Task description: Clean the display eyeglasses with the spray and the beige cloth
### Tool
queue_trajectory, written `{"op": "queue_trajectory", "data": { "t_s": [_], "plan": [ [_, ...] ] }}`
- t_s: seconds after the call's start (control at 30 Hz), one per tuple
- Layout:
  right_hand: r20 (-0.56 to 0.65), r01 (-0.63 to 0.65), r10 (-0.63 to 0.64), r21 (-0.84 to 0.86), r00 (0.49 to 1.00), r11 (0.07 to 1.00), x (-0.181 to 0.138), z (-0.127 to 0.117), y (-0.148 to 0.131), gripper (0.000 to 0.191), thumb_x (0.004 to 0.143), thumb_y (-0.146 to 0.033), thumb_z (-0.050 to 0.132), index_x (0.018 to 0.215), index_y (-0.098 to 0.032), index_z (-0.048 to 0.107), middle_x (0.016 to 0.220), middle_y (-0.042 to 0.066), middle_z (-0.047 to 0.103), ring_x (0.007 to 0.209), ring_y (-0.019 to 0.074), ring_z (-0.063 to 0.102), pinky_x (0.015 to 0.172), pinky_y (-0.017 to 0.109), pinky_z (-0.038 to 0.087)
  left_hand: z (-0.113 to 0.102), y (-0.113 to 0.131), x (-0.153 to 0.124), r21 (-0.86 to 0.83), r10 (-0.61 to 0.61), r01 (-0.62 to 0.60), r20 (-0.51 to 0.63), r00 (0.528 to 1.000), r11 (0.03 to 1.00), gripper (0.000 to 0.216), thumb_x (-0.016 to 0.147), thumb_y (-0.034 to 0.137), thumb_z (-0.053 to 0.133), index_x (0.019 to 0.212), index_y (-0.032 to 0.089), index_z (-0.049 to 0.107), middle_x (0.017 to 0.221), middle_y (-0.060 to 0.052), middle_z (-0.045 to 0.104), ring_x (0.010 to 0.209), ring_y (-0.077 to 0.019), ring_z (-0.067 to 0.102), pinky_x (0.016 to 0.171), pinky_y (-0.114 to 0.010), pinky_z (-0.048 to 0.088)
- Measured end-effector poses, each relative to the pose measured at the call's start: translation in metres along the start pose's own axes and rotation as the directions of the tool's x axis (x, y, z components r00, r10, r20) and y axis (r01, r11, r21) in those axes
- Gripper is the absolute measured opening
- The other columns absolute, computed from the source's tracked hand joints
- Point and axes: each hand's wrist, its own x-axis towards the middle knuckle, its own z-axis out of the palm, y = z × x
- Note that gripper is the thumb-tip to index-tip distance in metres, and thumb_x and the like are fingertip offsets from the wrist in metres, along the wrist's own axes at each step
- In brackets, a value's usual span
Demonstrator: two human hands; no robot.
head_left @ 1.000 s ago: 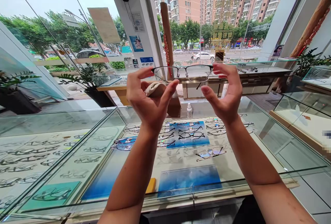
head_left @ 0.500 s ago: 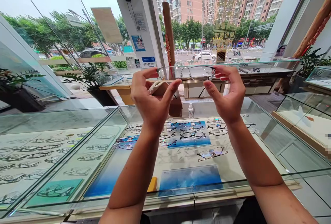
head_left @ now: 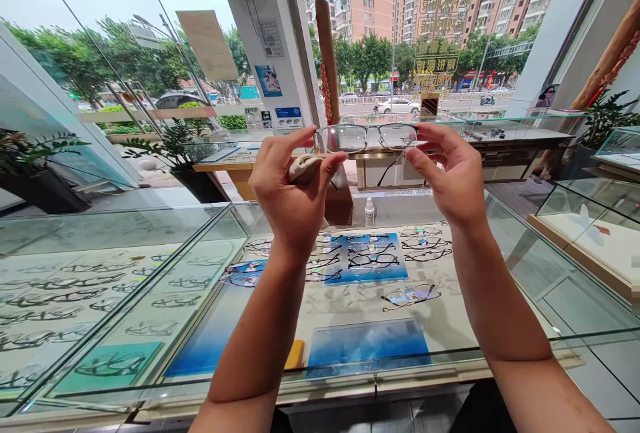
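A pair of eyeglasses (head_left: 373,138) with a thin dark upper rim is held up in front of me, above the glass display case. My left hand (head_left: 293,186) grips its left end between thumb and fingers. A bunched beige cloth (head_left: 304,169) is tucked in that same palm. At the other end, my right hand (head_left: 450,173) pinches the frame near the hinge. One temple arm hangs down below the lenses. Beneath the glasses, a small white bottle (head_left: 369,211) stands upright on the case.
Several eyeglasses (head_left: 374,259) lie in rows inside the display case (head_left: 520,289), some over blue cards. A single pair (head_left: 411,295) sits nearer me, behind a blue card (head_left: 369,347) and a yellow object (head_left: 295,355). More cases stand left and right; potted plants (head_left: 183,153) are beyond.
The eyeglasses have shifted slightly right and up, with their right end turned a little. My right hand has moved slightly right; my left hand still holds the cloth.
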Motion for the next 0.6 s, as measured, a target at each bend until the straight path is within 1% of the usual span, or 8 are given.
{"op": "queue_trajectory", "data": {
  "t_s": [0.13,0.3,0.43,0.6],
  "plan": [
    [0.018,-0.026,0.025,0.028,1.0,0.999,0.0027,-0.0037,0.0034,0.051,0.091,-0.06,0.086,0.134,-0.034,0.079,0.131,0.007,0.082,0.115,0.028,0.079,0.102,0.049,0.065,-0.0007,-0.0002,0.0015,0.024,0.029,-0.029,0.024,0.999,0.999,0.034,0.091,0.052,0.092,0.12,0.037,0.081,0.106,-0.007,0.074,0.104,-0.0264,0.072,0.084,-0.044,0.063],
    [0.037,-0.059,0.057,0.048,0.998,0.997,0.0037,-0.0052,0.0065,0.052,0.09,-0.063,0.087,0.134,-0.035,0.081,0.129,0.006,0.083,0.116,0.0282,0.078,0.103,0.05,0.066,-0.0002,-0.0004,0.0014,0.029,0.048,-0.048,0.008,0.999,0.998,0.033,0.09,0.048,0.094,0.119,0.038,0.082,0.103,-0.004,0.073,0.1,-0.0238,0.071,0.088,-0.044,0.062],
    [0.054,-0.094,0.09,0.066,0.994,0.993,0.0034,-0.0054,0.0054,0.051,0.089,-0.061,0.089,0.132,-0.035,0.082,0.129,0.006,0.084,0.113,0.0275,0.079,0.104,0.051,0.066,-0.0009,-0.001,0.0,0.016,0.026,-0.026,0.013,1.0,1.0,0.032,0.09,0.045,0.094,0.119,0.038,0.082,0.104,-0.006,0.072,0.103,-0.0248,0.07,0.084,-0.043,0.061],
    [0.072,-0.118,0.113,0.067,0.991,0.991,0.0032,-0.007,0.0058,0.052,0.088,-0.06,0.091,0.132,-0.035,0.082,0.128,0.005,0.084,0.109,0.0262,0.08,0.104,0.049,0.066,-0.0018,-0.0031,-0.0019,-0.034,-0.014,0.016,0.059,0.998,0.999,0.033,0.094,0.043,0.09,0.125,0.042,0.08,0.108,-0.005,0.072,0.112,-0.0253,0.07,0.084,-0.044,0.061]
  ]
}}
